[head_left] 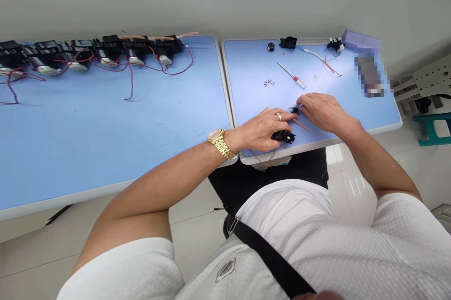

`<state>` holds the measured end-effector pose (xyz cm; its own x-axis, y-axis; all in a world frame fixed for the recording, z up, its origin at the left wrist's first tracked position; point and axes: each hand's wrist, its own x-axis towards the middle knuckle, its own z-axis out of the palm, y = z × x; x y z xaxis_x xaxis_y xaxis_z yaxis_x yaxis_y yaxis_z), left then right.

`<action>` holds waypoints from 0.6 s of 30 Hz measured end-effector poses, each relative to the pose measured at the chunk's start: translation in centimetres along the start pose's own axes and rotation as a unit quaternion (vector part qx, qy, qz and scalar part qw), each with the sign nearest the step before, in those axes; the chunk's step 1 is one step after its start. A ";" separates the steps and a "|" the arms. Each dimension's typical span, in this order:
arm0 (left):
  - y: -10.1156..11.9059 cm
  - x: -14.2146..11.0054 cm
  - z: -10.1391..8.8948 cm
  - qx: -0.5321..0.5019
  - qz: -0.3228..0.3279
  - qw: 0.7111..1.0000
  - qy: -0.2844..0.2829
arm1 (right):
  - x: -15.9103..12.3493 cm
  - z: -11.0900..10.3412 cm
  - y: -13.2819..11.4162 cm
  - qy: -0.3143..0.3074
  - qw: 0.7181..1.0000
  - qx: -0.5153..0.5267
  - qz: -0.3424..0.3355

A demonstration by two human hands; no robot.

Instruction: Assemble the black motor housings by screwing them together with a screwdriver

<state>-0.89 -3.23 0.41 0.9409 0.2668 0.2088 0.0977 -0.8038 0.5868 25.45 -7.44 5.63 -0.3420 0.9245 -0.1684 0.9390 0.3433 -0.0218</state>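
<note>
On the right-hand table, my left hand (262,130) is curled round a black motor unit (284,136) close to the front edge, with a thin red wire hanging below it. Its index finger reaches out to a small round black part (295,110). From the right, my right hand (322,110) meets that part with its fingers pinched together; what lies between the fingertips is hidden. A short pinkish tube (303,125) runs out between the hands. Beyond them lie a screwdriver (293,76) with a clear and red handle and several tiny screws (269,83).
Along the back stand a round black piece (271,47), a black housing (288,42) with tubing, another black unit (336,45) and a purple box (361,40). The left table (105,140) bears a row of motor units (107,51) with twisted wires. A teal stool (431,128) stands right.
</note>
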 end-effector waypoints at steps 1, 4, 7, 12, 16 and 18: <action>0.0 0.0 0.0 0.001 -0.001 1.000 0.002 | -0.2 -0.1 -0.2 -0.002 1.000 0.003 0.000; 0.0 -0.1 0.0 0.002 -0.007 1.000 0.005 | -0.5 -0.3 -1.0 -0.003 1.000 0.009 -0.001; 0.0 -0.1 0.0 -0.002 -0.011 1.000 0.010 | -0.6 -0.3 -1.4 -0.001 1.000 0.011 0.000; 0.1 -0.1 0.0 -0.006 -0.010 1.000 0.021 | -0.5 0.1 -1.7 0.003 1.000 0.013 -0.004; 0.2 -0.1 -0.1 -0.015 -0.009 1.000 0.023 | -0.6 0.2 -1.7 0.007 1.000 0.016 -0.014; 0.3 -0.1 -0.1 -0.020 -0.007 0.999 0.025 | -0.6 0.3 -1.7 0.010 1.000 0.016 -0.016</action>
<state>-0.96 -3.43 0.63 0.9218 0.3055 0.2385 0.0970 -0.7778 0.6210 24.12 -8.64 5.49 -0.3723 0.9162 -0.1481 0.9281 0.3675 -0.0591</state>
